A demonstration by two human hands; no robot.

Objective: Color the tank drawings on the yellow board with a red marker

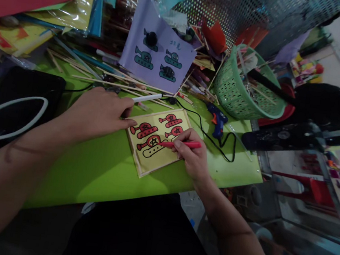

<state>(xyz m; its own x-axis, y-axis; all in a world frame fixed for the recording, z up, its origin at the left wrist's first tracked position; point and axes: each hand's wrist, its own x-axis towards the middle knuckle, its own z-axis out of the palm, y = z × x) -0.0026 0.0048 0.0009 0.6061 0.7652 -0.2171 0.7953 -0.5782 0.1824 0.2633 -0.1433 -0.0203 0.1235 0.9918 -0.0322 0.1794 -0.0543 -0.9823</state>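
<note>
A yellow card [153,165] framed with thin wooden strips lies on the green table. It bears several black-outlined tank drawings. Three are filled in red, and the lowest one is red on its upper part while its base shows yellow. My right hand [192,154] pinches a red marker [186,144], its tip at that lowest tank. At the card's upper left corner, the thumb of my left hand [104,110] touches the edge. A white pen [147,98] sticks out from its curled fingers and seems held there.
Behind the card stands a purple sheet [154,70] with green tank drawings, among loose wooden sticks [125,85]. A blue glue gun [217,118] with a black cord lies to the right, near a green basket [238,94]. A black bag [29,91] sits at left.
</note>
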